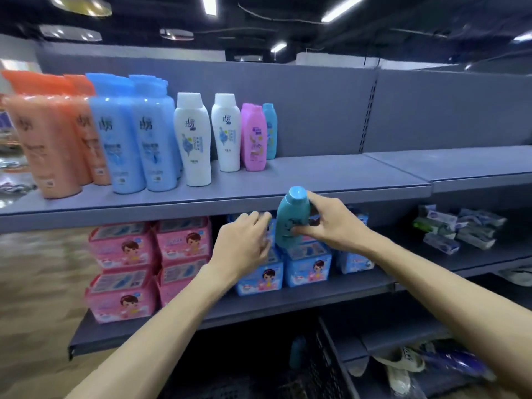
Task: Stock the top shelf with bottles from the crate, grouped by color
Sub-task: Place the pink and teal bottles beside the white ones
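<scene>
Teal bottle [292, 217] gripped in right hand [325, 223], left hand [244, 243] loose beside, pink wipe packs [149, 266] below top shelf [316, 174].

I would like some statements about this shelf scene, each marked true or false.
1. The right hand holds a teal bottle. True.
2. The left hand grips a pink bottle. False: it holds nothing, its fingers near the teal bottle.
3. Two white bottles stand on the top shelf. True.
4. The orange bottles stand at the right end of the row. False: they are at the left end.
</scene>
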